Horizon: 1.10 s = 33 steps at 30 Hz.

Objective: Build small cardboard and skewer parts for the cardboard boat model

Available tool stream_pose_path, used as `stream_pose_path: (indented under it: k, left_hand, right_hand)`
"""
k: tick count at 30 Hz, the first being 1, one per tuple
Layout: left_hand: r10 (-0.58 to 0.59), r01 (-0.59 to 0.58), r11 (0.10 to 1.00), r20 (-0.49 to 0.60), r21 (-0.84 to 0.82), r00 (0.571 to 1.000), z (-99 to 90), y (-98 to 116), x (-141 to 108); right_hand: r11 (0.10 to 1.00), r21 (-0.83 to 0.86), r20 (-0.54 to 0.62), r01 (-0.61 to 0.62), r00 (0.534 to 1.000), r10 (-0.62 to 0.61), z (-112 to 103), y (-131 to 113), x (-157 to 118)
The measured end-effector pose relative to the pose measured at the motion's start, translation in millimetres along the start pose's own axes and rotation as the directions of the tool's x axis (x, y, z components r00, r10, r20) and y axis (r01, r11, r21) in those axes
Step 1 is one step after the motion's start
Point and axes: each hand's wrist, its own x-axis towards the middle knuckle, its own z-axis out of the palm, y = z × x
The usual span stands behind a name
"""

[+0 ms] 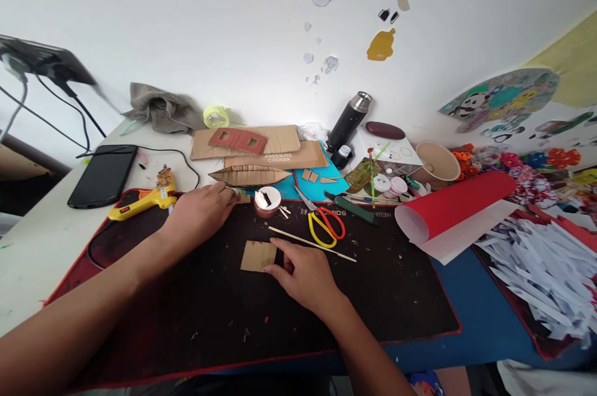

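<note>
A small square of brown cardboard (258, 257) lies on the dark mat. My right hand (305, 271) grips its right side, index finger at the upper corner and thumb at the lower one. Farther back, my left hand (208, 209) has its fingers bent together by a small cardboard scrap (243, 199); what they hold, if anything, is hidden. Just behind those fingers sits a boat-shaped cardboard piece (252, 176). A round tub with a white top (267, 199) stands between the hands. Beyond my right hand are a thin wooden stick (312, 243) and yellow-and-red-handled scissors (324, 222).
A yellow glue gun (144, 202) and a black phone (102, 176) lie at left. Cardboard sheets (289, 153), a black flask (349, 122) and a green pen-like tool (352, 208) are at the back. Rolled red paper (461, 203) and white paper strips (541, 271) occupy the right.
</note>
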Motion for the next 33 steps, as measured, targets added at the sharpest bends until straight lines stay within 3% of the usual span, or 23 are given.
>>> stream_pose_path:
  k: [4, 9, 12, 16, 22, 33]
  left_hand:
    - [-0.006, 0.005, 0.999, -0.015, -0.048, 1.0, -2.2, 0, -10]
    - [0.268, -0.241, 0.891, 0.019, -0.384, 0.963, -1.8, 15, -42]
    - [0.375, -0.321, 0.845, 0.046, -0.429, 0.926, 10.3, 27, -59]
    - [0.321, -0.285, 0.879, 0.032, -0.383, 0.946, 25.9, 35, -66]
    - [0.253, -0.235, 0.904, 0.002, -0.357, 0.968, 25.7, 40, -64]
    - [0.27, -0.289, 0.903, -0.103, -0.318, 0.957, 37.1, 36, -67]
  right_hand:
    - [1.0, 0.0, -0.005, 0.004, 1.0, -0.004, 1, 0, -2]
    - [1.0, -0.013, -0.002, 0.025, 1.0, -0.025, 0, 0, -2]
    - [0.999, -0.029, 0.026, 0.03, 0.999, -0.029, -2, -1, -1]
    - [0.999, -0.022, 0.029, 0.032, 0.999, -0.031, -2, 0, -2]
    - [0.999, -0.034, 0.01, 0.019, 1.0, -0.018, 1, -2, -3]
    - [0.995, -0.088, -0.029, -0.056, 0.998, 0.053, 5, -5, 1]
